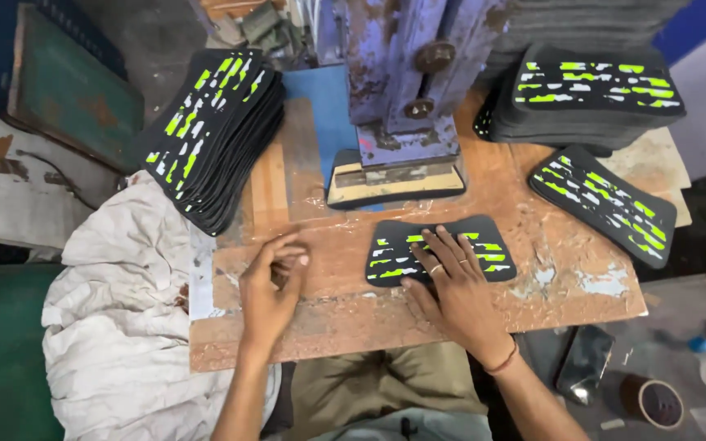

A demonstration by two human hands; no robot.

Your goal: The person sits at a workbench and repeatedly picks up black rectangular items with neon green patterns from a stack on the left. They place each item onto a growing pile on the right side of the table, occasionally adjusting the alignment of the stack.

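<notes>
Both hands lay open: right hand (449, 282) flattening the black patterned piece (439, 248) against the surface (345, 322), left hand (271, 282) loosely curled, empty.

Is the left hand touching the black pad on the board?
No, the left hand rests on bare board; only the right hand presses the black pad.

Worn wooden bench (549, 314), dark concrete floor (149, 41) w/ green board (71, 90), crumpled white cloth (116, 327) at left.
</notes>
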